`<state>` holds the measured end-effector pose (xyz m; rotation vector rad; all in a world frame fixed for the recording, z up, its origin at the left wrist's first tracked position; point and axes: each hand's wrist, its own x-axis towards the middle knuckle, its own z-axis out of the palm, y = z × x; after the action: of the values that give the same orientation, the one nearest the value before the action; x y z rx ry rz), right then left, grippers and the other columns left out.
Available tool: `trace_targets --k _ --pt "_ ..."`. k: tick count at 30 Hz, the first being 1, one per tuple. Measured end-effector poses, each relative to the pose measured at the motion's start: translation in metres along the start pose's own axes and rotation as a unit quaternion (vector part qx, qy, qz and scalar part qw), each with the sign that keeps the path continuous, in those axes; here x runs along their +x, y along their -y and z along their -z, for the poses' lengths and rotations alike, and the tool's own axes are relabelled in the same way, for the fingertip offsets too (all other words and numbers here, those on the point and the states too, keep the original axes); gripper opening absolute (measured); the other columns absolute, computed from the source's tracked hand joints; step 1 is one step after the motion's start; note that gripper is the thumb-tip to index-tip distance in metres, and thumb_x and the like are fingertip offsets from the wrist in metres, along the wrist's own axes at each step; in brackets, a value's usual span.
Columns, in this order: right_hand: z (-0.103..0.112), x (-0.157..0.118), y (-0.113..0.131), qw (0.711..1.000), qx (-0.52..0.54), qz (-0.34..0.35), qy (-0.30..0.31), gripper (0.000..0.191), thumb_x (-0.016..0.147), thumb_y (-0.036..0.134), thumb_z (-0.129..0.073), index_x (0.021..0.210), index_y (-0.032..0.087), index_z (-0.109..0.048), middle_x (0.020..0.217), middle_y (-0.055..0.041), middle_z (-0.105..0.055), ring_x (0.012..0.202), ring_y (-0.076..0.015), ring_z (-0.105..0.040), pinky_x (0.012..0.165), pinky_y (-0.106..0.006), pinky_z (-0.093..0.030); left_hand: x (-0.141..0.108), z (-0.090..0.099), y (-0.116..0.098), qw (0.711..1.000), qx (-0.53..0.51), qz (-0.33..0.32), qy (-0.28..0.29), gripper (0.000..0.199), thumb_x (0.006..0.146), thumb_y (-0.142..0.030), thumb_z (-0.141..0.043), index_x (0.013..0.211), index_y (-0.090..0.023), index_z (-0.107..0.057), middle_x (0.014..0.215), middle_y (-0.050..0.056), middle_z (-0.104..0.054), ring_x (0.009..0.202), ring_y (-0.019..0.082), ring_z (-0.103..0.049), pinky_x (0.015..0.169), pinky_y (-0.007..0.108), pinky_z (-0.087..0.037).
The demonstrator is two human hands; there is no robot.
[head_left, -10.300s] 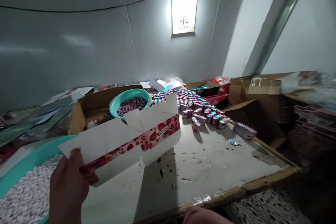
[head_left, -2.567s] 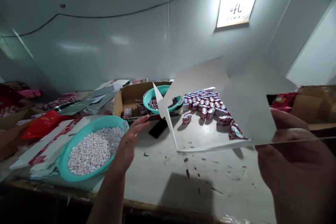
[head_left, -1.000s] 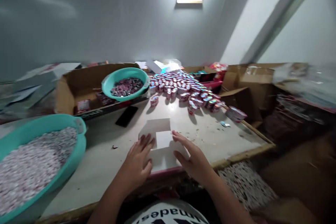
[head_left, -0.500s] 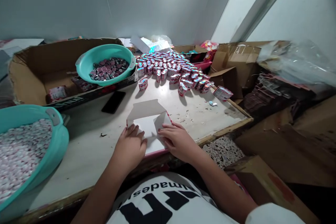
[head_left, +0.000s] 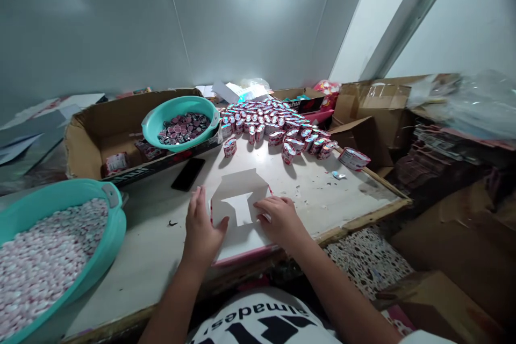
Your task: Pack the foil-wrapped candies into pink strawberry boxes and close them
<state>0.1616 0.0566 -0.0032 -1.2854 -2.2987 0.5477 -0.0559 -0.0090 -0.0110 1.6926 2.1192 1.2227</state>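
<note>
**At the table's near edge, a white carton stands half folded between two hands**

At the centre of my clock face, twelve towards the wall, sits the open carton (head_left: 242, 242), white inside, a pink strip showing along its six o'clock edge on the table (head_left: 155, 260). Its back panel (head_left: 234, 180) leans out towards twelve, and a bright piece of card shows inside.

Look at nine: the left hand (head_left: 200, 231) is open, fingers straight up beside the left wall, thumb spread towards the inside. Whether it touches the card, I can't tell. Over at three, the right hand (head_left: 282, 220) has its fingers bent over the right wall. Is that grip pinching the card? From here I can't say.

I'd call this the shaping stage: sides coming up, end flaps being set. The next move seems to call for both side walls held square while that back panel is brought upright, with light pressure so the thin card doesn't buckle.

Around them, a phone (head_left: 188, 174) lies between ten and eleven; a big teal basin (head_left: 116, 220) of small wrapped pieces fills nine; a smaller basin (head_left: 155, 115) tilts at eleven in a brown box (head_left: 88, 129); red-and-white packs (head_left: 276, 138) crowd twelve to one.
</note>
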Motion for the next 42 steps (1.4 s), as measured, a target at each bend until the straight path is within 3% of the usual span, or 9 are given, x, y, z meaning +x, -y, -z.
trace_targets --k 5,10,14,21,26,29,32,38,42 --pt "-0.001 -0.002 0.002 0.999 -0.026 -0.021 -0.026 0.046 0.075 0.008 -0.064 0.117 0.026 -0.068 0.138 -0.01 -0.058 0.13 -0.0331 -0.051 0.106 -0.053 -0.033 0.008 -0.007 0.008 0.984 -0.072 0.067 0.151 0.096 0.086 -0.03 -0.066 0.162 -0.026 -0.006 0.16 0.016 -0.037 0.14 0.033 -0.048 0.113 0.049 -0.042" --pt "0.007 0.007 -0.007 0.992 0.071 -0.029 -0.097 0.091 0.078 0.02 -0.068 0.158 0.03 -0.026 0.158 -0.0163 -0.034 0.145 -0.0361 -0.035 0.111 -0.058 -0.037 0.009 -0.005 0.01 0.989 -0.045 0.039 0.137 0.079 0.088 -0.031 -0.063 0.158 -0.025 -0.026 0.157 0.016 -0.039 0.141 0.033 -0.045 0.116 0.049 -0.038" --pt "0.022 0.025 -0.011 0.973 0.204 0.029 -0.102 0.092 0.09 0.028 -0.059 0.163 0.029 -0.002 0.159 -0.0158 -0.04 0.143 -0.0301 -0.043 0.112 -0.053 -0.043 0.009 -0.003 0.011 0.988 -0.043 0.033 0.143 0.073 0.089 -0.036 -0.062 0.154 -0.022 -0.031 0.152 0.017 -0.045 0.136 0.033 -0.049 0.115 0.051 -0.039" --pt "0.011 0.023 -0.017 0.96 0.221 0.131 -0.114 0.048 0.084 0.007 -0.045 0.122 0.024 -0.069 0.128 -0.0072 -0.07 0.125 -0.0242 -0.061 0.109 -0.044 -0.047 0.007 -0.004 0.017 0.985 -0.104 0.076 0.114 0.058 0.098 -0.046 -0.048 0.148 -0.019 -0.041 0.15 0.017 -0.046 0.136 0.031 -0.049 0.114 0.051 -0.041" --pt "0.012 0.011 -0.016 0.971 0.188 0.141 -0.043 0.029 0.082 0.005 -0.049 0.078 0.023 -0.072 0.096 -0.0035 -0.076 0.107 -0.0225 -0.067 0.104 -0.042 -0.046 0.006 -0.005 0.009 0.99 -0.093 0.078 0.075 0.037 0.094 -0.025 -0.048 0.128 -0.019 -0.061 0.144 0.013 -0.055 0.135 0.027 -0.052 0.114 0.045 -0.043" --pt "0.017 0.012 -0.007 0.992 0.083 0.092 0.002 0.026 0.085 0.021 -0.067 0.11 0.024 -0.073 0.111 -0.0075 -0.069 0.112 -0.0263 -0.062 0.103 -0.045 -0.045 0.006 0.001 0.004 0.997 -0.054 0.002 0.06 0.032 0.092 -0.016 -0.045 0.107 -0.022 -0.072 0.148 0.01 -0.052 0.138 0.027 -0.05 0.111 0.045 -0.046" --pt "0.014 0.016 0.0 0.999 -0.007 0.032 0.023 0.076 0.079 0.03 -0.08 0.148 0.028 -0.05 0.145 -0.0157 -0.049 0.131 -0.0338 -0.049 0.107 -0.052 -0.041 0.001 0.011 -0.005 0.991 0.006 -0.113 0.069 0.036 0.086 -0.005 -0.041 0.086 -0.023 -0.073 0.137 0.007 -0.062 0.131 0.027 -0.056 0.111 0.051 -0.045" --pt "0.008 0.025 0.009 0.993 -0.096 0.031 0.066 0.069 0.083 0.021 -0.076 0.145 0.027 -0.048 0.15 -0.0138 -0.046 0.143 -0.0329 -0.035 0.108 -0.054 -0.04 -0.033 0.029 -0.029 0.941 0.018 -0.253 0.223 0.03 0.089 -0.009 -0.052 0.105 -0.025 -0.071 0.111 0.005 -0.072 0.101 0.022 -0.066 0.09 0.041 -0.057" --pt "0.013 0.031 0.027 0.99 -0.112 -0.003 0.088 0.065 0.08 0.024 -0.078 0.139 0.02 -0.051 0.141 -0.0178 -0.05 0.135 -0.0352 -0.04 0.095 -0.049 -0.051 -0.049 0.031 -0.031 0.941 0.002 -0.281 0.187 0.027 0.093 -0.008 -0.052 0.108 -0.021 -0.07 0.106 0.007 -0.073 0.098 0.019 -0.067 0.086 0.033 -0.058"
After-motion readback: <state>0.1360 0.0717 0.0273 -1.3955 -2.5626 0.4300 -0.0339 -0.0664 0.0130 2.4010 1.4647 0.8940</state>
